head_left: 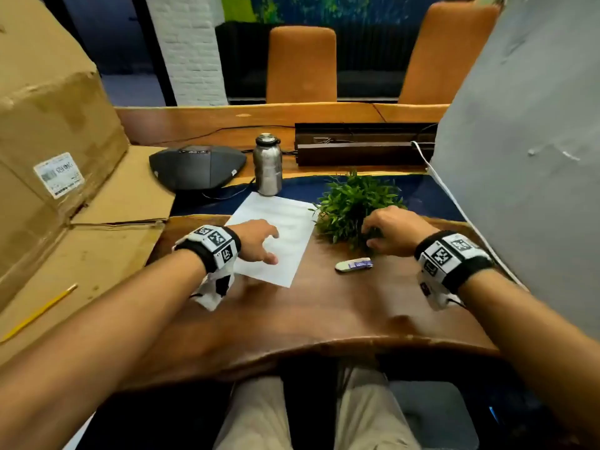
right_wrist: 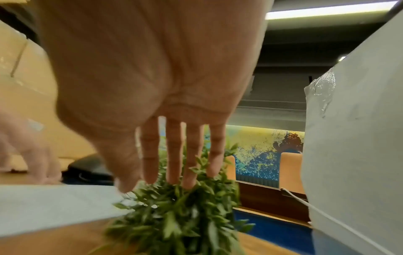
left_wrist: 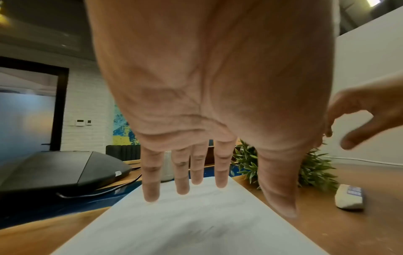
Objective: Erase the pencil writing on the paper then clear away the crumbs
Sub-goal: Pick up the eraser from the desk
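A white paper (head_left: pixel 285 228) lies slanted on the wooden table (head_left: pixel 324 313), with faint grey pencil marks (left_wrist: pixel 202 233) near its close end. My left hand (head_left: pixel 272 246) is over the paper's left part, fingers straight and spread (left_wrist: pixel 218 196); whether they press on it is unclear. A white eraser (head_left: pixel 354 264) in a blue sleeve lies on the table right of the paper (left_wrist: pixel 351 196), and no hand holds it. My right hand (head_left: pixel 368 236) is just behind the eraser, its straight fingers (right_wrist: pixel 157 185) among the leaves of a small green plant (right_wrist: pixel 174 215).
A yellow pencil (head_left: pixel 39 311) lies on cardboard flaps at the left, beside a big cardboard box (head_left: pixel 48 125). Behind the paper stand a steel bottle (head_left: pixel 267 164) and a black conference phone (head_left: pixel 198 167). A grey panel (head_left: pixel 526 141) walls the right side.
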Available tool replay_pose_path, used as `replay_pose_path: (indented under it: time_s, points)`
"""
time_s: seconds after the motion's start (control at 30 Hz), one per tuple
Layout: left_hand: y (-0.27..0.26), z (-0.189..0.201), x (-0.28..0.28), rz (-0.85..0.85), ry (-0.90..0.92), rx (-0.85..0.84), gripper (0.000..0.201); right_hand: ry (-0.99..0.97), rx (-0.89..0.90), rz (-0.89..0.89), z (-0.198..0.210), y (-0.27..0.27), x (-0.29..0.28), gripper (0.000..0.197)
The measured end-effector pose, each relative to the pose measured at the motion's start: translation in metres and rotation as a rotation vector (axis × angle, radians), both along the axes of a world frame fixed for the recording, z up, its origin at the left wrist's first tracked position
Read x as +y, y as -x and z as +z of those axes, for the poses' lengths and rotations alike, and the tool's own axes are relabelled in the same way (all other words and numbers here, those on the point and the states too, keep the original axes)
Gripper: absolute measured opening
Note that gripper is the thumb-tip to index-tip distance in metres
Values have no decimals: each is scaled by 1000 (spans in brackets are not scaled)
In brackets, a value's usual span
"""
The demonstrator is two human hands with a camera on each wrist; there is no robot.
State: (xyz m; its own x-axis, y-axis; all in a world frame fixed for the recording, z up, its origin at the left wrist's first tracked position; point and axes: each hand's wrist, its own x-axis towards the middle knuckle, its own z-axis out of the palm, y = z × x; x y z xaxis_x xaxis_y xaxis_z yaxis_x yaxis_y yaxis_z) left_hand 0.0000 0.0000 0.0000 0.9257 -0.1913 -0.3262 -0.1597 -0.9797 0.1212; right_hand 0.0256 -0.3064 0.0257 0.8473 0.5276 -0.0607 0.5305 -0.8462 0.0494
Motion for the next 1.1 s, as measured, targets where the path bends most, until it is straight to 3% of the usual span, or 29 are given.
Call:
replay_pose_path:
  time_s: [0.2, 0.27, 0.37, 0.47, 0.5, 0.57, 0.67, 0.8, 0.9, 1.0, 1.03, 1.07, 1.1]
  points:
    - [-4, -1, 1, -1, -1, 46, 62, -231, -306, 100, -2, 31, -3, 13]
    - [-12, 0, 1, -12, 17, 31, 61, -400, -423, 25, 0, 14, -16, 17]
    - [-25, -1, 0, -25, 22, 12, 64, -533, -341, -161, 13, -32, -27, 52]
    - [-37, -9, -6, -24, -38, 42, 76, -325, -17, -252, 9, -77, -21, 99]
    - [-40, -13, -8, -21, -67, 69, 80, -257, 64, -251, 3, -88, -16, 99]
    - [-43, -21, -13, -28, -111, 130, 84, -305, 119, -279, -7, -108, -12, 75]
    - [-40, -29, -16, -53, -117, 173, 82, -620, 81, -483, 2, -137, -15, 45]
    - [-41, -33, -14, -84, -109, 171, 82, -861, 83, -664, 29, -172, -23, 11]
    - [-42, -33, -13, -87, -100, 188, 83, -992, 144, -783, 29, -198, -29, 27]
    - [-42, -34, -12, -79, -96, 199, 83, -1253, 307, -797, 6, -239, -39, 13]
    - [-42, -35, -13, -79, -95, 201, 83, -1335, 352, -847, -3, -249, -42, 34]
    - [-42, -35, -12, -80, -93, 201, 83, -1239, 384, -809, -5, -245, -42, 51]
    - [-43, -35, -12, -80, -92, 202, 83, -1120, 365, -793, -2, -236, -40, 47]
